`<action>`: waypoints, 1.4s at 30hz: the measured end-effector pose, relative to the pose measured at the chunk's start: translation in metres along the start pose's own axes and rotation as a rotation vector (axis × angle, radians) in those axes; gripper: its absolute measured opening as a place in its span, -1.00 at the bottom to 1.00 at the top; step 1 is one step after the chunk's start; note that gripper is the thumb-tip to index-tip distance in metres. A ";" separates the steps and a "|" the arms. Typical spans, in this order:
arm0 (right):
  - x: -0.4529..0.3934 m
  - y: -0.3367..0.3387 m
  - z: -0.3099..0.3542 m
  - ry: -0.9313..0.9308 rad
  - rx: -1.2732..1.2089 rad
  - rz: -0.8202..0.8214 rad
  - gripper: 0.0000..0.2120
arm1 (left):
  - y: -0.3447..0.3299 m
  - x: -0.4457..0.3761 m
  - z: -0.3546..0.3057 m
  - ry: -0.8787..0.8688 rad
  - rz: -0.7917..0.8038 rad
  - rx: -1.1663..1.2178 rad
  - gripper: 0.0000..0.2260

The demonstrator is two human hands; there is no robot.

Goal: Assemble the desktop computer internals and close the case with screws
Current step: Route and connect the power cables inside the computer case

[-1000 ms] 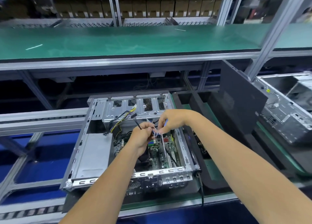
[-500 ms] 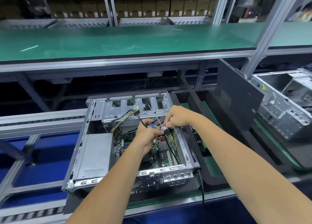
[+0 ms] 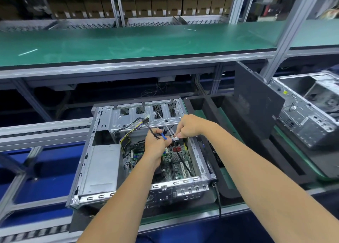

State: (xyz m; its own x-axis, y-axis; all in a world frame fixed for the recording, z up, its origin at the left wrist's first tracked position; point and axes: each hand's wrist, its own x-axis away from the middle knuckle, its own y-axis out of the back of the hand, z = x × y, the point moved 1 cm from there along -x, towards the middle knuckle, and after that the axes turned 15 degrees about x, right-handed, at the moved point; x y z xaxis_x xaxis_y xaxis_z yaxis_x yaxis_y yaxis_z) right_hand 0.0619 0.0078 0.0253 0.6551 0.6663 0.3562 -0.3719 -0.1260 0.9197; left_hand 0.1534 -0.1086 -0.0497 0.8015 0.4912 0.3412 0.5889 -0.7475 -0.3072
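- Behind everything we see shelves stacked with brown boxes (image 3: 159, 6), and a long green shelf (image 3: 128, 43) runs across in front of them.
- Lower down, an open computer case (image 3: 88, 167) lies on the table (image 3: 192, 215), right in front of us.
- Inside the case we see a green board (image 3: 176, 164) with many small parts, and a plain grey metal box (image 3: 100, 167) sits to its left.
- At the far end of the case, a bundle of yellow and black wires (image 3: 132, 129) comes up over a metal rack with holes (image 3: 146, 114).
- Both of our hands are over the middle of the case, above the green board.
- Our left hand (image 3: 156, 145) is curled around a black cable (image 3: 152, 131) and a little blue plug (image 3: 163, 136).
- Our right hand (image 3: 192, 125) is curled too, and its fingertips pinch a small white plug (image 3: 175, 138) on thin pale wires.
- The two hands are very close, and the white plug sits just beside the blue one.
- A dark side panel (image 3: 256, 103) stands tilted to the right of the case, in a black foam tray (image 3: 227, 186).
- Farther right, a second open case (image 3: 311, 118) rests on its side.
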 end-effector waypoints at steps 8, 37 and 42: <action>0.003 0.026 0.034 -0.024 -0.017 -0.195 -0.67 | 0.013 -0.001 -0.015 -0.087 -0.060 -0.517 -0.75; -0.035 -0.063 0.422 0.448 -0.342 -0.114 -0.77 | 0.354 0.109 -0.121 -0.443 -0.574 -0.573 -0.66; -0.035 -0.106 0.468 0.515 -0.216 0.008 -0.80 | 0.412 0.130 -0.096 -0.295 -0.658 -0.577 -0.70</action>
State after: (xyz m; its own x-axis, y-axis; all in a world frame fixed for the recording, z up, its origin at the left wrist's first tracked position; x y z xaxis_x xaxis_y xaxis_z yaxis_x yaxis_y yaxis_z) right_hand 0.3862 -0.3457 -0.0073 0.2661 0.9457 0.1865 -0.5376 -0.0150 0.8431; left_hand 0.4905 -0.3957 -0.0469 0.3642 0.9310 0.0258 0.8556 -0.3454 0.3856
